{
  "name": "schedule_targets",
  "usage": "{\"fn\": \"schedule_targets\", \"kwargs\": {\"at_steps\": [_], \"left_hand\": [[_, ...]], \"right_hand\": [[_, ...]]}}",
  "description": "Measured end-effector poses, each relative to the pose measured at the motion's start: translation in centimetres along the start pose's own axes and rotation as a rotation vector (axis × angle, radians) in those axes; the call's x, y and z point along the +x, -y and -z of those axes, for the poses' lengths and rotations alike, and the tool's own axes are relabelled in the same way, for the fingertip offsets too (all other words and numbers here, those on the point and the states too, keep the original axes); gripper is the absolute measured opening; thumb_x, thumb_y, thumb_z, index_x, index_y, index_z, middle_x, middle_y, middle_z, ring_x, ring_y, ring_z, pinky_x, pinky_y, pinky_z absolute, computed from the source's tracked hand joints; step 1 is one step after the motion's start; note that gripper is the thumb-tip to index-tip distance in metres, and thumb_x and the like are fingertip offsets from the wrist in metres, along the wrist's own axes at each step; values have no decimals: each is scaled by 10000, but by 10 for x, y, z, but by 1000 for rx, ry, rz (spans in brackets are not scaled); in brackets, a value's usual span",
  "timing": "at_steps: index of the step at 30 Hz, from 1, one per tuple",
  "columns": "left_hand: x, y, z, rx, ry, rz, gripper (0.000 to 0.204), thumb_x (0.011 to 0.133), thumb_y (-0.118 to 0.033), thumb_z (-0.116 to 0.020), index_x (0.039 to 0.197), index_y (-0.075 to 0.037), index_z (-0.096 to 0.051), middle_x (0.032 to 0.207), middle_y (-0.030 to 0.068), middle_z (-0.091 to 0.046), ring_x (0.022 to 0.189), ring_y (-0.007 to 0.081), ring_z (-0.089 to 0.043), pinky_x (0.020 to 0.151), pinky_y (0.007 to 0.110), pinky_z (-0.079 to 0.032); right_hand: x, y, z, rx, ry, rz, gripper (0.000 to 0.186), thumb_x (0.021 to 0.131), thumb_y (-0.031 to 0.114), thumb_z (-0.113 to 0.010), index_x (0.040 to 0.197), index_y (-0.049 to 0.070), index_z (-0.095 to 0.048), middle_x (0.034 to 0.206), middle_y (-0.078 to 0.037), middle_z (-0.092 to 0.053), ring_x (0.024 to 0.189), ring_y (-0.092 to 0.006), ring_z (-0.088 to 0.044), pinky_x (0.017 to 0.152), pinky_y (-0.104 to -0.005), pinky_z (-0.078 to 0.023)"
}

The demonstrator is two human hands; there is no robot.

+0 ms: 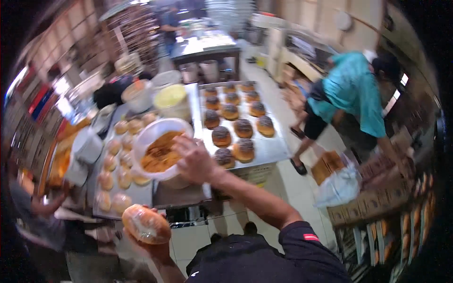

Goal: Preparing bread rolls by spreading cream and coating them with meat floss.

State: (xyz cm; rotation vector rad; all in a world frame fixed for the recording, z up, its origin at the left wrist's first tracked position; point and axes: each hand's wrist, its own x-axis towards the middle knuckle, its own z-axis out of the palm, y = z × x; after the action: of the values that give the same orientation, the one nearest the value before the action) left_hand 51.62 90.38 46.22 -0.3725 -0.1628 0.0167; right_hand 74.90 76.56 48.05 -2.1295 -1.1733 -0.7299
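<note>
My left hand (153,249) holds an oval golden bread bun (146,224) from below, at the lower left. A whitish smear runs across the bun's top. Over the right side of a white bowl (141,137), my right hand (193,160) reaches in, fingers apart and touching the contents. Orange-brown shredded topping (163,153) fills the bowl. Beside and behind the bowl, a tray (134,191) carries several pale glossy buns (109,162). Whether any topping is between my right fingers is hidden.
On the right, a tray (278,146) bears several dark-topped buns (243,127). A yellow-filled tub (171,96) stands behind the bowl. A co-worker in a teal shirt (349,94) bends over cardboard boxes (373,200) at right. Another person (40,212) is at far left.
</note>
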Motion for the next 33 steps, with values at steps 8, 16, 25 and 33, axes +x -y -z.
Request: {"fn": "schedule_targets", "kwargs": {"at_steps": [8,16,25,33], "left_hand": [[-71,-26,-6,776,-174,-764,685,947,-603,-443,1385,-76,-445,1305,166,-529,1104,342,-584,939,527,-502],[-87,-50,5,722,-177,-938,644,960,-570,-455,1396,-97,-443,1321,124,-525,1155,308,-542,1004,500,-457],[10,-62,-19,773,-72,-812,680,941,-597,-448,1413,-108,-433,1348,152,-518,1153,348,-575,1005,553,-456],[144,-88,-50,843,-71,-593,618,963,-560,-445,1379,-105,-479,1328,144,-559,1160,340,-590,983,530,-495]], "right_hand": [[89,-48,-78,98,881,-68,709,796,517,-670,1267,-4,-572,1295,-216,-584,1244,-328,-531,1076,-416,-401],[86,-61,-134,-121,1387,35,1005,742,758,-574,1385,-10,-490,1300,-223,-591,1189,-339,-579,1011,-406,-456],[63,-51,-133,7,1253,312,708,826,558,-650,1232,-18,-588,1120,-198,-675,1077,-355,-635,917,-437,-513],[107,-44,-114,478,1368,-41,380,726,216,-753,1043,18,-682,924,-177,-705,885,-292,-682,778,-401,-531]]}}
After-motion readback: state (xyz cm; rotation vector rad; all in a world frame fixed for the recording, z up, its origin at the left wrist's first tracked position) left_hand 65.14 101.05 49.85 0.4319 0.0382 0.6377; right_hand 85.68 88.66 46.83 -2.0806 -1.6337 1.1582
